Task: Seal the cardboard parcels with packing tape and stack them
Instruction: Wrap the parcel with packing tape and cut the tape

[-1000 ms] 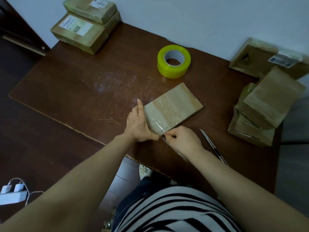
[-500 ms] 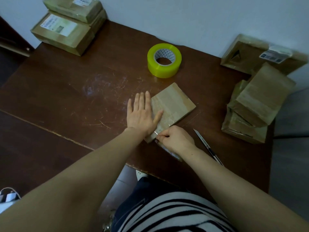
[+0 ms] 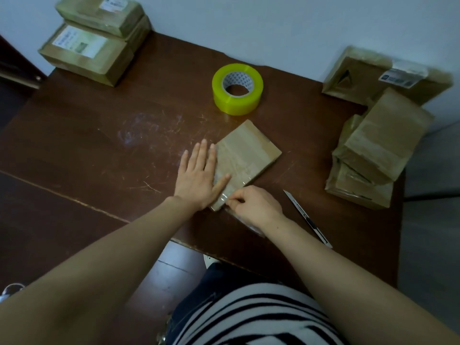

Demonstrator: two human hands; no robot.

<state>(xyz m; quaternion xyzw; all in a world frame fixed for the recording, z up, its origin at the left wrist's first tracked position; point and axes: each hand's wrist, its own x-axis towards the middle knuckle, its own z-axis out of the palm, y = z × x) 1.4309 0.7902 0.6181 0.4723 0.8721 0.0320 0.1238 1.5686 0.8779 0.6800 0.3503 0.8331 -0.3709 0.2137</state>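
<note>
A flat cardboard parcel [image 3: 249, 153] lies at an angle in the middle of the brown table [image 3: 104, 135], with clear tape across its top. My left hand [image 3: 199, 178] lies flat with straight fingers along the parcel's left edge, its thumb on the taped top. At the parcel's near corner my right hand [image 3: 254, 205] pinches the loose end of the clear tape strip. A yellow-green roll of packing tape [image 3: 237, 88] stands just beyond the parcel.
A box cutter [image 3: 307, 219] lies on the table right of my right hand. Taped parcels are stacked at the back left corner [image 3: 94, 43]. Several more parcels are piled along the right edge [image 3: 373, 155]. The wall runs behind the table.
My left hand went from gripping the parcel's near left edge to lying flat with spread fingers along its left side. My right hand has kept its pinch on the tape end.
</note>
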